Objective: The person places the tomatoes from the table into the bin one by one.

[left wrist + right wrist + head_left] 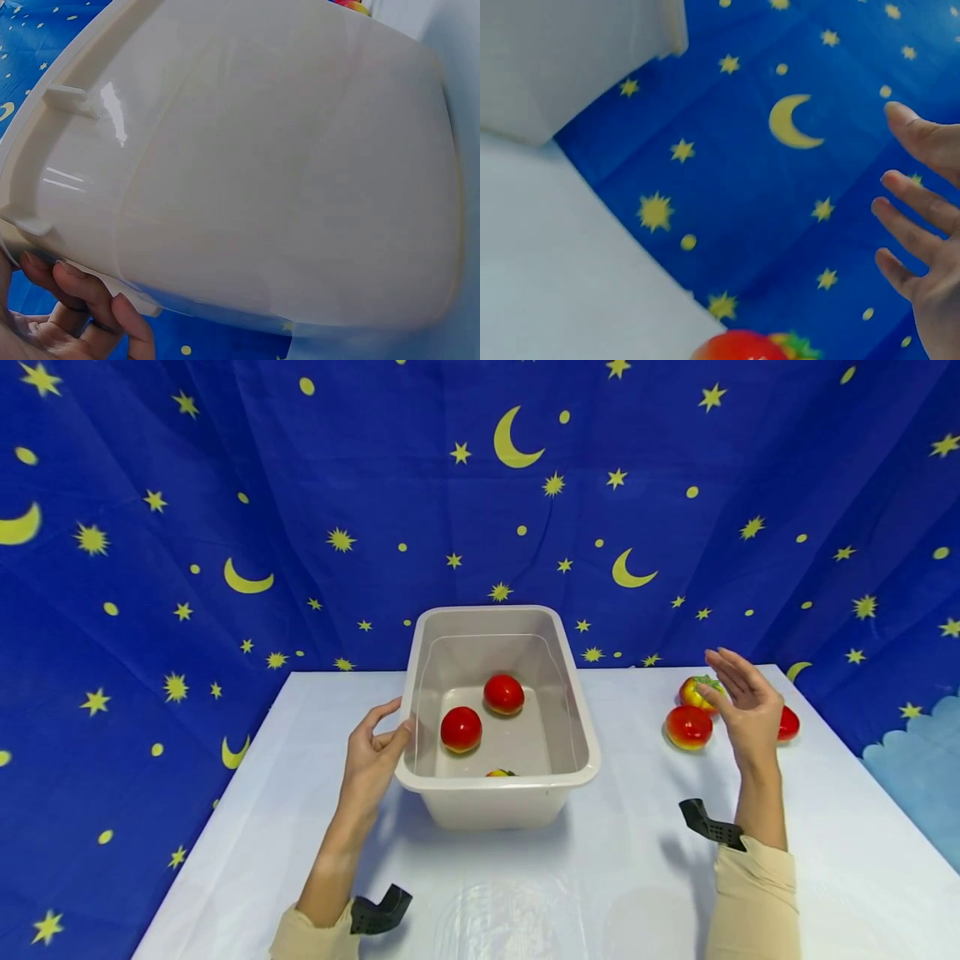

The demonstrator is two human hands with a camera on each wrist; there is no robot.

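Note:
My left hand (pixel 372 747) grips the left rim of a light grey plastic bin (pixel 491 802), fingertips curled under the lip in the left wrist view. Two round, glossy red tomato-like fruits (pixel 461 729) lie on the bin's floor, and the front wall mostly hides a third one (pixel 500 772) with a green top. Over at the right, my right hand (pixel 750 710) is raised above the table with its fingers loosely extended and holds nothing. Around it lie a red fruit (pixel 688 727), a red-yellow one with green leaves (pixel 696 690) and another red one (pixel 788 724), partly hidden by the hand.
A white-covered table (pixel 630 835) carries everything. Behind it and at both sides hangs a blue cloth (pixel 420 485) with yellow moons and stars. Black wrist mounts (pixel 381 910) stick out from both sleeves.

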